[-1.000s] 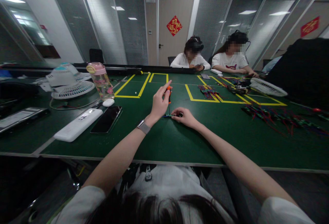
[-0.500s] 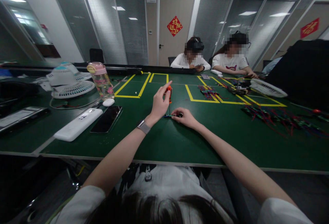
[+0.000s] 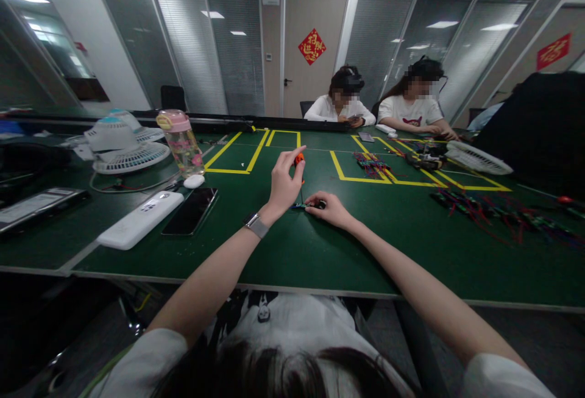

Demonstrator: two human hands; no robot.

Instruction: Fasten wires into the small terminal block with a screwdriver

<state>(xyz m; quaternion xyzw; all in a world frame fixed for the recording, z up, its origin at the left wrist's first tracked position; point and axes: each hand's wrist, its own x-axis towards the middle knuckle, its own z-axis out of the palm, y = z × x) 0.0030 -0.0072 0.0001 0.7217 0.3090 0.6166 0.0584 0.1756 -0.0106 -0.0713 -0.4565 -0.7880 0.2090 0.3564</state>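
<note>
My left hand (image 3: 282, 183) is raised over the green table (image 3: 320, 245), its fingers pinched on the orange handle of a small screwdriver (image 3: 299, 160) held upright. The shaft runs down to a small green and black part (image 3: 305, 205) lying on the table. My right hand (image 3: 329, 208) rests on the table with its fingers closed on that part, pressing it down. A watch sits on my left wrist.
To the left lie a black phone (image 3: 192, 210), a white power bank (image 3: 139, 220), a clear bottle with a pink lid (image 3: 180, 143) and two small fans (image 3: 123, 145). Bundles of coloured wires (image 3: 493, 212) lie at right. Two people sit at the far side.
My left fingers have shifted slightly on the screwdriver handle, the index finger curling in. The right hand and the part have stayed in place.
</note>
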